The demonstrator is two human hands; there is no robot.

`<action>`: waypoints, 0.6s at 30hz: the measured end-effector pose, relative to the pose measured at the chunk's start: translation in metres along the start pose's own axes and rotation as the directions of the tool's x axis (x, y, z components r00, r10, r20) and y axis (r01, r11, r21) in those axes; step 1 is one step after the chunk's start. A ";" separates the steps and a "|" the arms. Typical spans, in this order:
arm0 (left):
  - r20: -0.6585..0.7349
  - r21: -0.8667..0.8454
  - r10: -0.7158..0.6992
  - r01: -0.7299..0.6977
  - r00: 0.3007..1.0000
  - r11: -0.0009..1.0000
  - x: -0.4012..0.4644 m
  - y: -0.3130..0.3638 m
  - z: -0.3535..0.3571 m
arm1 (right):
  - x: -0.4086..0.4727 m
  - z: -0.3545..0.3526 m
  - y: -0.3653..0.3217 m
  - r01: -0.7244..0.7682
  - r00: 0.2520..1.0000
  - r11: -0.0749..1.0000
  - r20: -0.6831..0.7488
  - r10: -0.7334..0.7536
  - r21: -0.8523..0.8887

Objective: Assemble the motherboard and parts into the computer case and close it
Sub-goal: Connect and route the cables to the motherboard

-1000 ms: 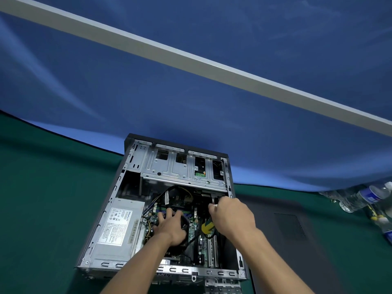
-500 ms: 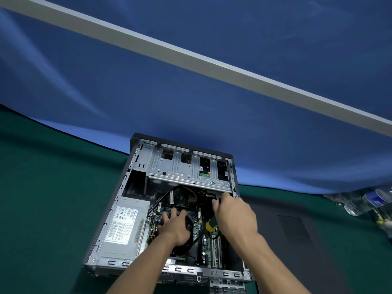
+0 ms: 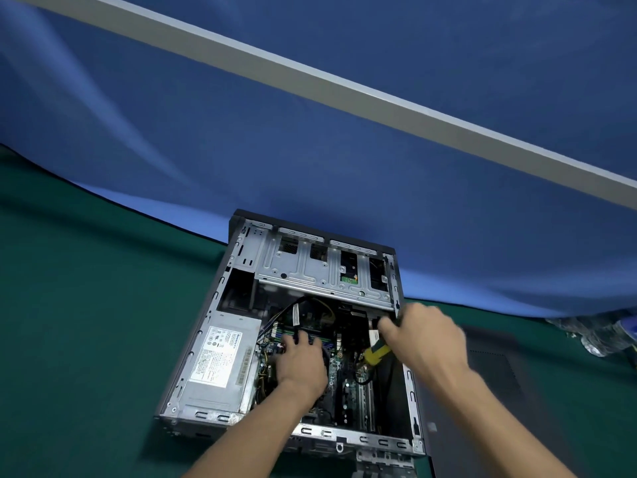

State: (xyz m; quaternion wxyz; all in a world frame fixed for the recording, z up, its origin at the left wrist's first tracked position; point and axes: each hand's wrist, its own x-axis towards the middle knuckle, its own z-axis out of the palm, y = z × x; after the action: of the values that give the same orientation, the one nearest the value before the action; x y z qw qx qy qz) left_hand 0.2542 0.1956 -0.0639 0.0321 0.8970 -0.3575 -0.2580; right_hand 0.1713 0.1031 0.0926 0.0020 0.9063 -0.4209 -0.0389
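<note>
An open computer case (image 3: 206,343) lies on its side on the green table. Inside, the green motherboard (image 3: 339,365) sits in the middle, with a silver power supply (image 3: 220,365) at the left and a metal drive cage (image 3: 320,274) at the far end. My left hand (image 3: 301,363) rests on the black cooler fan, fingers spread toward the RAM slots. My right hand (image 3: 424,339) grips a screwdriver with a yellow and green handle (image 3: 377,353) near the case's right wall, below the drive cage. Its tip is hidden.
The dark side panel (image 3: 493,381) lies flat on the table to the right of the case. Plastic bottles (image 3: 599,336) lie at the far right edge. A blue cloth (image 3: 310,150) hangs behind the case.
My right hand with the screwdriver has shifted slightly right and farther in, toward the case's right wall. The left hand stays on the fan. The camera view has drifted a little.
</note>
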 end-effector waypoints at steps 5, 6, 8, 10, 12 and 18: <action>-0.117 0.353 0.141 -0.091 0.983 0.931 -0.004 0.003 -0.010 | 0.022 -0.030 0.001 0.056 0.975 0.977 -0.220 -0.010 0.206; -0.116 0.352 0.174 -0.123 0.978 0.928 -0.004 0.004 -0.011 | 0.024 -0.033 -0.003 0.076 0.970 0.968 -0.244 -0.016 0.239; -0.090 0.239 0.188 -0.163 0.978 0.957 -0.006 0.006 -0.013 | 0.029 -0.034 -0.012 0.112 0.963 0.946 -0.267 -0.028 0.304; -0.028 0.087 0.160 -0.157 0.987 0.984 -0.006 0.005 -0.014 | 0.031 -0.030 -0.023 0.141 0.965 0.922 -0.259 -0.047 0.361; 0.048 0.020 0.131 -0.132 0.990 0.991 -0.005 0.003 -0.015 | 0.034 -0.022 -0.031 0.174 0.968 0.913 -0.233 -0.090 0.369; 0.087 -0.038 0.111 -0.108 0.990 0.993 -0.003 -0.001 -0.013 | 0.047 0.003 -0.047 0.245 0.966 0.922 -0.159 -0.205 0.299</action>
State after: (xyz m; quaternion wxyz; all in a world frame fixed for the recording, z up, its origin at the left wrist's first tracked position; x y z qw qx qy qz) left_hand 0.2598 0.1969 -0.0514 0.0450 0.8631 -0.4028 -0.3014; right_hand 0.2372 0.0974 0.0845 -0.1213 0.9378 -0.3137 0.0859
